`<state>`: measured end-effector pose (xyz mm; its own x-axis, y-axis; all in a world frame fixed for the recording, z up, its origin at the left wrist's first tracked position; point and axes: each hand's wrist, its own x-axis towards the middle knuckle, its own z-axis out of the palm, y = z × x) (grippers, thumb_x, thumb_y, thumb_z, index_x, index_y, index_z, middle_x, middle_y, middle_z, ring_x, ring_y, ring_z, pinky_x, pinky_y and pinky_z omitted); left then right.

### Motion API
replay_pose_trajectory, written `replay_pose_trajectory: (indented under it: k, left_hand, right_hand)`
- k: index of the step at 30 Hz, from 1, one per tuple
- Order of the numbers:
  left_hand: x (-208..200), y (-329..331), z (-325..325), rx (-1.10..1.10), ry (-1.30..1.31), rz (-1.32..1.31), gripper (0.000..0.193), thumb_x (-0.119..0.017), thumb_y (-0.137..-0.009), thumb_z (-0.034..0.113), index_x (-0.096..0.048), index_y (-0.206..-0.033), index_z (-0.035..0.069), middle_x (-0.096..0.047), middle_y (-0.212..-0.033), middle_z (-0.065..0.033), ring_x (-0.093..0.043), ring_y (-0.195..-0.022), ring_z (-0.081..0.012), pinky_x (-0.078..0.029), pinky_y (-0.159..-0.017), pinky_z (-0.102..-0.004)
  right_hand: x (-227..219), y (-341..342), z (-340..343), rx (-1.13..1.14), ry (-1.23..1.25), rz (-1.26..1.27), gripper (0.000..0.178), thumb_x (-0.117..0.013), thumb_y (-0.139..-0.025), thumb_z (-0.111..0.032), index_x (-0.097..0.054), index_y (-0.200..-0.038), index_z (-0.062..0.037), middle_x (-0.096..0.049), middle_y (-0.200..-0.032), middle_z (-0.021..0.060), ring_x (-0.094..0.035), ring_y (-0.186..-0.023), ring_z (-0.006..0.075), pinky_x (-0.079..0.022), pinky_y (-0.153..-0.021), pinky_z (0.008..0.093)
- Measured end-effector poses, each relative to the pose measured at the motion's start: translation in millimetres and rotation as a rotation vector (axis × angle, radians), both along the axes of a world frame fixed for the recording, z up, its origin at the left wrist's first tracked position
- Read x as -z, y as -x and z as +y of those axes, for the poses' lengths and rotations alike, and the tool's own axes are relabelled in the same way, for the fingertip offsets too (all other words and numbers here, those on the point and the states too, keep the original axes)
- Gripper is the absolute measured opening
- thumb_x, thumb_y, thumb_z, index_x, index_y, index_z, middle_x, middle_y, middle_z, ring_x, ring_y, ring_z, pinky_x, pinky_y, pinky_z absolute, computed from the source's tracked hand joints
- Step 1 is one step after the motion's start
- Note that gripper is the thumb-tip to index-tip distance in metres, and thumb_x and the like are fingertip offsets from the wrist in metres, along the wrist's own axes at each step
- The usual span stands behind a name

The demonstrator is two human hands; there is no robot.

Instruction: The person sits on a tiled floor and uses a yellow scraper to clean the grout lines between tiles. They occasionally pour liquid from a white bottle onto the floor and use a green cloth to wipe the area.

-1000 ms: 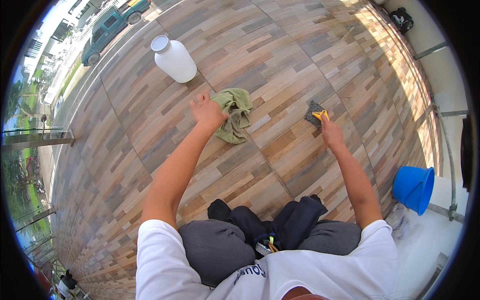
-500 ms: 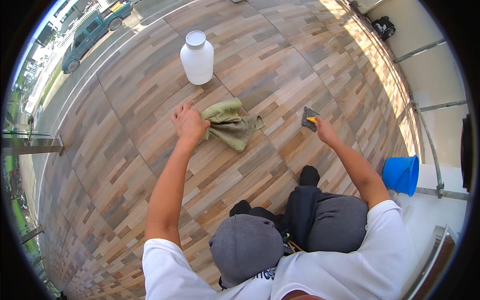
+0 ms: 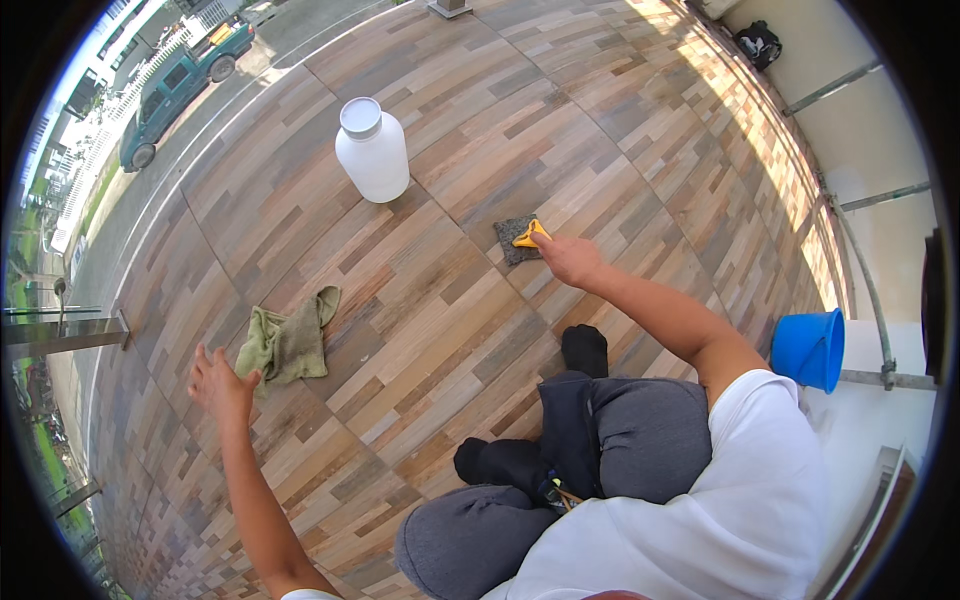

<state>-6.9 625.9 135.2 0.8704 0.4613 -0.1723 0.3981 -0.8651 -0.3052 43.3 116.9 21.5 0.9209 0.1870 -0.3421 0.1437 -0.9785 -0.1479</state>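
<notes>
My left hand [image 3: 222,384] has its fingers spread just left of a crumpled green cloth [image 3: 290,342], which lies on the tiled floor [image 3: 440,350]. The thumb is close to the cloth's edge. In my right hand [image 3: 568,260] is the yellow handle of a scrubbing pad [image 3: 517,240], whose dark grey square pad rests on the tiles. A large white plastic bottle [image 3: 374,158] with a lid stands upright on the floor, ahead of both hands and between them.
To my right a blue bucket [image 3: 808,350] stands by the white wall and metal rails. A black bag [image 3: 758,45] lies at the far right. A metal post base [image 3: 449,8] is at the far edge. Beyond the floor's left edge, a teal pickup [image 3: 185,95] is on the road.
My left hand has let go of the cloth, which now lies farther left and nearer to me. My right hand has moved left with the scrubbing pad.
</notes>
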Motion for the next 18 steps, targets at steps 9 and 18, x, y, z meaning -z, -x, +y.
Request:
replay_pose_trajectory:
  k: [9,18]
  left_hand:
    - [-13,-99,-121,0.28,0.469,-0.339,0.101,-0.075,-0.061,0.039,-0.014,-0.139,0.013,-0.024,-0.14,-0.013,-0.026,-0.127,-0.0323,-0.016,-0.102,-0.0486]
    - [20,-189,-200,0.293,1.083,-0.722,0.12,-0.082,-0.052,0.037,-0.002,-0.139,0.016,-0.024,-0.139,-0.0141,-0.02,-0.13,-0.0285,-0.013,-0.106,-0.0453]
  right_hand:
    - [-15,-70,-109,0.161,-0.309,-0.103,0.031,-0.044,-0.089,-0.02,-0.043,-0.118,-0.0119,-0.06,-0.087,0.0168,-0.057,-0.083,0.0339,-0.044,-0.071,0.0423]
    - [-14,-129,-151,0.429,-0.509,-0.204,0.031,-0.043,-0.089,-0.021,-0.045,-0.119,-0.0115,-0.059,-0.099,0.0148,-0.056,-0.09,0.0318,-0.045,-0.073,0.0413]
